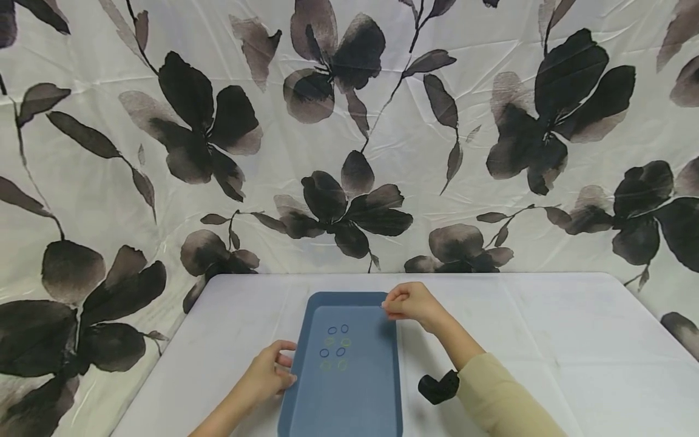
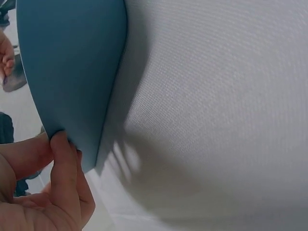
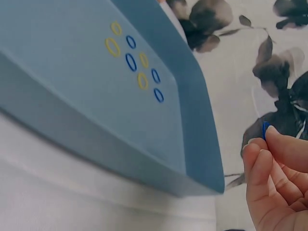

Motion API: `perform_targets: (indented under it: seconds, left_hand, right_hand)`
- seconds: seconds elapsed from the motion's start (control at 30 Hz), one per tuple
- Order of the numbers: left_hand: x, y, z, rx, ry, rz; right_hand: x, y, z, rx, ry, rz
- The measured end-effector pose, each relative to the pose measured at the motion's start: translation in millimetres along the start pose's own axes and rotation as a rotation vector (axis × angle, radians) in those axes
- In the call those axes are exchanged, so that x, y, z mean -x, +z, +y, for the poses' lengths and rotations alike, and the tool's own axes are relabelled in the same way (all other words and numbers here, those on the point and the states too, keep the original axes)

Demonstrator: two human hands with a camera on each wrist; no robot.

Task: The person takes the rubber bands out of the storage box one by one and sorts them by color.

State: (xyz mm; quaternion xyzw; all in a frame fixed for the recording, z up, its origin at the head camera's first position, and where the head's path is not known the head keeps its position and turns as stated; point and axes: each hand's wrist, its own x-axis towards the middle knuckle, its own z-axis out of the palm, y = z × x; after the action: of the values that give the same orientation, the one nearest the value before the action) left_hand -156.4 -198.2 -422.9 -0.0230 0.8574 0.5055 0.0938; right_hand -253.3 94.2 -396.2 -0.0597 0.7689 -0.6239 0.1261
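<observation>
A blue rectangular tray (image 1: 349,406) with a raised rim stands lengthwise on the white table. Thumb and fingers of my left hand (image 1: 266,376) pinch its left rim, as the tray wall (image 2: 72,72) in the left wrist view confirms. Above the tray's far right corner, my right hand (image 1: 412,306) holds a small blue ring (image 3: 265,131) between thumb and forefinger. Inside the tray lie several thin rings in pairs, blue pairs alternating with yellow ones, such as a blue ring (image 3: 131,62) and a yellow ring (image 3: 112,47).
A black object (image 1: 438,387) shows beside the right sleeve (image 1: 502,394), right of the tray. White cloth covers the table (image 1: 546,340). Behind its far edge hangs a floral curtain (image 1: 426,133) with dark flowers.
</observation>
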Motion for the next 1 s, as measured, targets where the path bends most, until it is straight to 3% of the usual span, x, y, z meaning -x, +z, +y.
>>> perform_targets:
  seconds: [0.43, 1.0]
  left_hand:
    - [0.1, 0.0, 0.6, -0.01, -0.008, 0.017]
    - [-0.5, -1.6, -1.6, 0.014, -0.002, -0.014]
  right_hand:
    - [4.9, -21.4, 9.4, -0.007, 0.03, 0.058]
    - [12.6, -41.7, 34.2, -0.024, 0.062, 0.081]
